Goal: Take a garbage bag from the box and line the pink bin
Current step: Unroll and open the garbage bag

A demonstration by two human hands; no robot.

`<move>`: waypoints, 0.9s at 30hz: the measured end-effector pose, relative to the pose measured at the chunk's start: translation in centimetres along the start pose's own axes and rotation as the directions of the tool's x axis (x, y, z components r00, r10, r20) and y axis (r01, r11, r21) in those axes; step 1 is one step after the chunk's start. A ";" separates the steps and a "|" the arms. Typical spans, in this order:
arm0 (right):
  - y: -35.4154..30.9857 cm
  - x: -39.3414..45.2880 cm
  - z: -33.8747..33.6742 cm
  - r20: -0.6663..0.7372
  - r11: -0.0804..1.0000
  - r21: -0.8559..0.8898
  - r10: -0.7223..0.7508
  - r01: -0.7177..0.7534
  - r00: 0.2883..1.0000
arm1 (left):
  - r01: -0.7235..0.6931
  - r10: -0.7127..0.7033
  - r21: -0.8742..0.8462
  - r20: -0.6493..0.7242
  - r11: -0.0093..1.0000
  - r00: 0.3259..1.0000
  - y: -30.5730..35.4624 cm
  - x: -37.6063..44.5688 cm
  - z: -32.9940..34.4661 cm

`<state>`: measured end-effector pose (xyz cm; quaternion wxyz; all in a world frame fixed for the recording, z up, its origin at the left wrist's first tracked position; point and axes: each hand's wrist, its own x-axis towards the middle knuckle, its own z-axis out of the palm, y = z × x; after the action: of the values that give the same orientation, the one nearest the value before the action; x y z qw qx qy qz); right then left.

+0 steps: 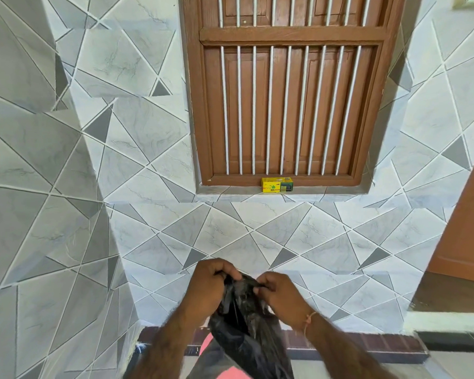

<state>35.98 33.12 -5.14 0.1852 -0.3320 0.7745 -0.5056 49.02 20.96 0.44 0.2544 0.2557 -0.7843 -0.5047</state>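
Note:
A black garbage bag (244,321) hangs crumpled between my hands, low in the middle of the view. My left hand (207,288) grips its top edge on the left, and my right hand (281,295) pinches the same edge on the right. Below the bag, parts of the pink bin (231,373) show at the bottom edge, mostly hidden by the bag and my arms. The small yellow garbage bag box (277,184) stands on the window sill, well above and beyond my hands.
A brown wooden window (285,91) with white bars is set in the tiled wall (148,132) ahead. The wall juts out in a corner on the left. A brown door (468,228) stands at the right, with a dark brick-pattern skirting (367,343) along the floor.

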 end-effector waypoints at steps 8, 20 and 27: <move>-0.8 0.2 -2.6 -0.357 0.989 -0.146 -0.035 -0.018 0.934 | -0.219 0.027 0.736 0.264 0.641 0.964 -1.6 -1.4 0.0; 1.6 -3.2 -6.2 0.231 0.215 -0.926 -0.331 0.311 0.915 | 0.307 -0.281 0.747 -0.167 0.590 0.945 -6.6 0.9 -1.5; 2.1 -2.9 -6.6 0.000 0.280 -0.959 -0.126 0.036 0.992 | 0.356 -0.304 0.208 -0.244 0.911 0.921 -8.1 1.5 -0.4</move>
<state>33.25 40.08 -4.44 -0.1054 -0.3962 0.9113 0.0372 49.32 16.77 -6.69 0.2108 0.4657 -0.7559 -0.4091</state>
